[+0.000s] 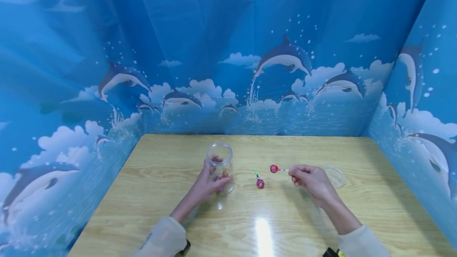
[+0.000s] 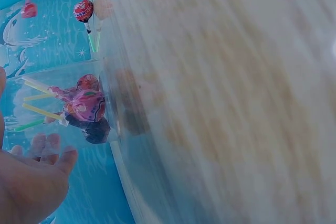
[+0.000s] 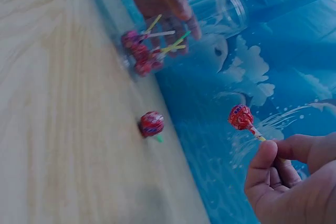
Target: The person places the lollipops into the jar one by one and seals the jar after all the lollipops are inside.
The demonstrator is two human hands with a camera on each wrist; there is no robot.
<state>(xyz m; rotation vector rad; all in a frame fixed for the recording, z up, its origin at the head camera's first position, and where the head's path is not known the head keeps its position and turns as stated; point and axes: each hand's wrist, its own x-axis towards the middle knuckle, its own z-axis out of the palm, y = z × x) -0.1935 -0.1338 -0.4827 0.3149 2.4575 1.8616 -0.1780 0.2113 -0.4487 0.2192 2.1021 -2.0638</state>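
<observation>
My left hand [image 1: 206, 185] holds a clear plastic jar [image 1: 226, 165] upright on the table, thumb and fingers around its sides. Several wrapped lollipops [image 2: 86, 105] lie in the bottom of the jar, heads down and sticks pointing up. To the right, my right hand [image 1: 315, 181] pinches a red-wrapped lollipop [image 3: 241, 117] by its stick between thumb and forefinger, raised above the table with its head toward the jar. Between the hands, another red lollipop [image 1: 260, 184] with a green stick rests on the table.
A round clear lid [image 1: 335, 177] lies on the wooden table [image 1: 150, 205] behind my right hand. Blue curtains [image 1: 214, 50] printed with dolphins stand along the table's back and sides.
</observation>
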